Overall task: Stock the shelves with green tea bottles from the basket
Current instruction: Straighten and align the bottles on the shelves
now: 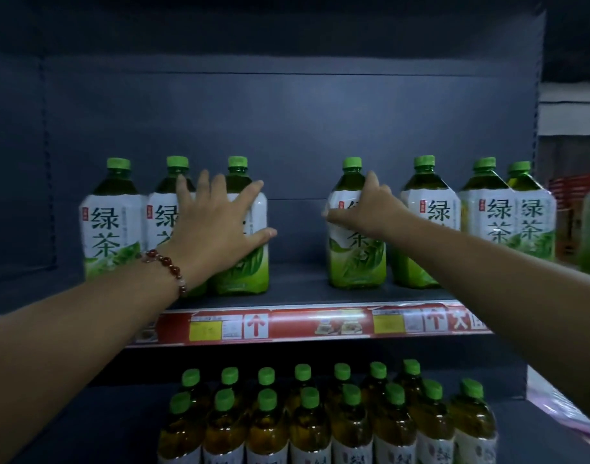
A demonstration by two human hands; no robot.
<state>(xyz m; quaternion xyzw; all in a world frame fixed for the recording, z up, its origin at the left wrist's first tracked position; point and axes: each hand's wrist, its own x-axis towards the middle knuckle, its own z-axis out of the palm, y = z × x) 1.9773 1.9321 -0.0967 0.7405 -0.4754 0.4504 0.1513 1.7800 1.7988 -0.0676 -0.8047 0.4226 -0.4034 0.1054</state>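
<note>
Large green tea bottles with white-green labels and green caps stand in a row on the upper shelf (297, 289). My left hand (216, 226) lies with spread, straight fingers against the third bottle from the left (253, 262), partly covering the second bottle (163, 209). My right hand (367, 209) grips the shoulder of the fourth bottle (355, 259), thumb on its left side. A bottle-wide gap separates these two bottles. Further bottles (424, 222) stand to the right. The basket is out of view.
The lower shelf holds several smaller amber tea bottles (307, 423) with green caps. A red price strip (303, 324) runs along the upper shelf's front edge. The dark back panel rises behind; bare shelf lies left of the leftmost bottle (109, 222).
</note>
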